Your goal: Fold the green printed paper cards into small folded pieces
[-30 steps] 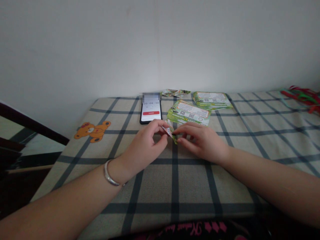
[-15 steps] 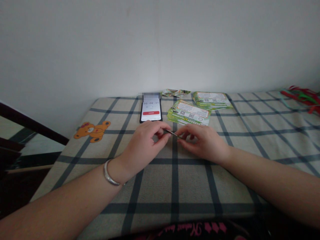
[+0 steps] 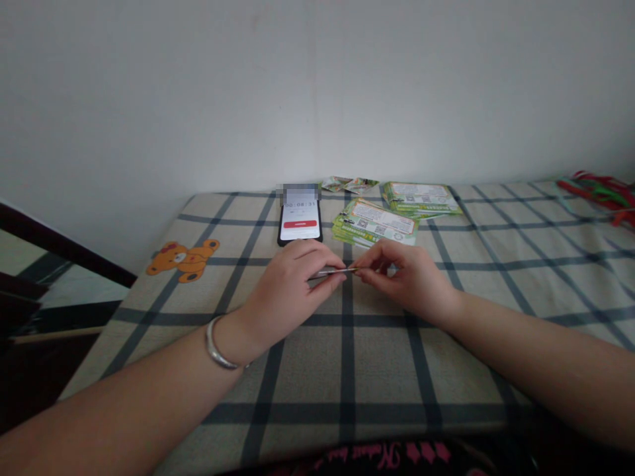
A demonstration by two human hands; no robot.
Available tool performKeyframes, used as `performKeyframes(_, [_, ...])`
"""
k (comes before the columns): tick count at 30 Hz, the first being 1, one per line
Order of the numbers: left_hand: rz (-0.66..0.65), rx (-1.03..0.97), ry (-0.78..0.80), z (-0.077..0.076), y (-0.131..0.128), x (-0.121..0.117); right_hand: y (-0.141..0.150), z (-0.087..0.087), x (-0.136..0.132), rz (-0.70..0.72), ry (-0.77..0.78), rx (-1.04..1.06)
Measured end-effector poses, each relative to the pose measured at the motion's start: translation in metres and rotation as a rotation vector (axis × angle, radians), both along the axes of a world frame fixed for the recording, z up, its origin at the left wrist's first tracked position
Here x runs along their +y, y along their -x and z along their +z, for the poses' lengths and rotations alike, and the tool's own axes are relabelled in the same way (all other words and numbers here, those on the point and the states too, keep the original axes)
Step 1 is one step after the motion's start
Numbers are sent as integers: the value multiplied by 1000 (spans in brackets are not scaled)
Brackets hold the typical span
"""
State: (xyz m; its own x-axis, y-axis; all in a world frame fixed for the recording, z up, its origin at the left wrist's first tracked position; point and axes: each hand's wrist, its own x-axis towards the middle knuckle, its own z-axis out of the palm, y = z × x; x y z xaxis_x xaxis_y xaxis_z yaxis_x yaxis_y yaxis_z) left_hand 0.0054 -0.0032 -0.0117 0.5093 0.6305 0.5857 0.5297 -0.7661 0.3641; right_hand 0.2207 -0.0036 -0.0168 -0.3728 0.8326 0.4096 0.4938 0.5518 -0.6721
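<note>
Above the middle of the checked cloth, my left hand (image 3: 300, 281) pinches a thin, narrow thing (image 3: 333, 272) between thumb and fingers. My right hand (image 3: 399, 274) pinches its other end, so it spans the small gap between my fingertips. It shows edge-on, greyish with a darker line; its kind cannot be made out. Just beyond my right hand lies a fanned stack of green printed leaflets (image 3: 380, 221). A phone (image 3: 300, 225) showing a running timer lies just past my left hand.
A second stack of leaflets (image 3: 421, 198) lies farther back on the right. Small folded printed pieces (image 3: 350, 184) rest against the wall (image 3: 317, 92). Red and green straps (image 3: 602, 195) lie at the far right. A bear picture (image 3: 183, 261) marks the cloth at left.
The thin thing has turned from a slant down to the right to nearly level, and more of it shows inside my left hand. My right fingers have shifted slightly at its end.
</note>
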Motion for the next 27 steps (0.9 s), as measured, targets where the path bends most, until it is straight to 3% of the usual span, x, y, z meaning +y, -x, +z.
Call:
performKeyframes(5, [-32, 17, 56, 1, 0, -2, 2, 1, 2, 38, 54, 48])
performKeyframes(13, [-20, -10, 65, 3, -2, -4, -3, 6, 7, 239, 362, 237])
performKeyframes(18, [-37, 7, -46, 2, -2, -4, -3, 2, 13, 287, 546, 374])
performKeyframes(22, [-38, 24, -101, 2, -2, -4, -1, 2, 13, 349, 579, 430])
performKeyframes(27, [-35, -18, -11, 4, -3, -5, -1, 2, 12, 371, 583, 430])
